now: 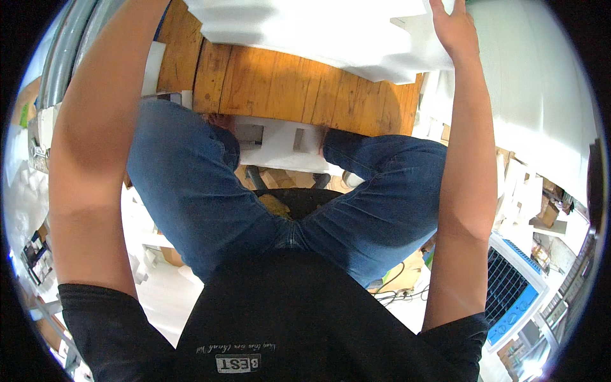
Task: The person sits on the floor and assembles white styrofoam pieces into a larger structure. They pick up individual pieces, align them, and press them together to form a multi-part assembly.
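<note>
Blue jeans (191, 178) at the near edge of the wooden table (267, 83); beyond, white foam (318, 32) is laid to the right edge. At its right side, right hand (455, 30) seen, left hand hidden; neither grip can be told.

Bright light nearly bleaches the white foam (318, 28) beside the right hand (457, 32), with soft grey shadows on it; well below that hand the black shirt (299, 305) loses detail, and glare flares near the fisheye rim, where straight edges bend
</note>
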`<state>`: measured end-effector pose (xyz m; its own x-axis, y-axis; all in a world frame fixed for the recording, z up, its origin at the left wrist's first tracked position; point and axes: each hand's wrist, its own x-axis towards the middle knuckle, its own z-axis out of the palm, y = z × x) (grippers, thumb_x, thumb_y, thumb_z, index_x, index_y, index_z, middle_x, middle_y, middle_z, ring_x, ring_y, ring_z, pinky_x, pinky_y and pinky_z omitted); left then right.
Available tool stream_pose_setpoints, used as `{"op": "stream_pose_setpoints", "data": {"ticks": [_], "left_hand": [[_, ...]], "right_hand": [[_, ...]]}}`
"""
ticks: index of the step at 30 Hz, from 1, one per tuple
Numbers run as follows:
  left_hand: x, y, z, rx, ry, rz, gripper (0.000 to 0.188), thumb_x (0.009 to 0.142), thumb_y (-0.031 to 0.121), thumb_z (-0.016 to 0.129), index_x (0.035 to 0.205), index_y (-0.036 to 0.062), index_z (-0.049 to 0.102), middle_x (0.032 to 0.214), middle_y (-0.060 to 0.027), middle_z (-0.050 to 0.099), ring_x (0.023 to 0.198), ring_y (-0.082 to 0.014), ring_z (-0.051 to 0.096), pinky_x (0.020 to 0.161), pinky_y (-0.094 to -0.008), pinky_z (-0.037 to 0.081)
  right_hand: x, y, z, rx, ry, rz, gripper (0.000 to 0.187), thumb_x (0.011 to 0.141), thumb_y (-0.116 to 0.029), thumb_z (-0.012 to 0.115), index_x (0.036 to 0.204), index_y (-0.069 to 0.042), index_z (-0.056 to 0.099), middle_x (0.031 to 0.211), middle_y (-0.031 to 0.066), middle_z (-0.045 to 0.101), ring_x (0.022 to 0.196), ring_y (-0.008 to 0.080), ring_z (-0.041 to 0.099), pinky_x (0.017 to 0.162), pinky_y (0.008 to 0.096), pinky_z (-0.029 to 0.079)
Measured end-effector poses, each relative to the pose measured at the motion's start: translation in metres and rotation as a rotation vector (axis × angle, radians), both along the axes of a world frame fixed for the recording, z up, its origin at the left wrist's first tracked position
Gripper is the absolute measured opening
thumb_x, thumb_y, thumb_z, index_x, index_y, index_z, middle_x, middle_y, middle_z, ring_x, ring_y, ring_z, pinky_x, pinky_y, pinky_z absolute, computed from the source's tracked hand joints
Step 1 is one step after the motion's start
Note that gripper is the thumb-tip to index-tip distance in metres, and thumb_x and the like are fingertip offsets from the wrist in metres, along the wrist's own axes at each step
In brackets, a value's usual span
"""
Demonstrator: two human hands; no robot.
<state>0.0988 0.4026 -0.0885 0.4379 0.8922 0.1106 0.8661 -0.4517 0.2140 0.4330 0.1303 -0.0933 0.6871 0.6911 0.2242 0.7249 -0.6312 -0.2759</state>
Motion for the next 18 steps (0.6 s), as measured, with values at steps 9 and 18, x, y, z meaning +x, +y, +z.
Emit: {"op": "stream_pose_setpoints", "data": {"ticks": [9,18], "left_hand": [[-0.007,0.025,-0.017,0.076,0.148,-0.105,0.061,0.101,0.034,0.048,0.128,-0.0199,0.050,0.132,-0.0425,0.056,0.124,-0.0526,0.057,0.108,-0.0526,0.045],[0.001,0.009,-0.009,0.045,-0.039,-0.057,0.060,0.100,0.035,0.050,0.128,-0.0177,0.052,0.134,-0.0411,0.055,0.124,-0.0524,0.057,0.108,-0.0523,0.044]], "right_hand": [[-0.011,0.008,-0.002,0.025,0.019,-0.001,0.090,0.098,-0.058,0.053,0.157,0.006,0.032,0.150,0.0364,0.046,0.141,0.0473,0.046,0.118,0.0473,0.037],[0.016,-0.001,-0.010,0.128,0.021,0.046,0.087,0.099,-0.053,0.058,0.157,0.007,0.033,0.151,0.0359,0.045,0.142,0.0462,0.045,0.120,0.0451,0.036]]}}
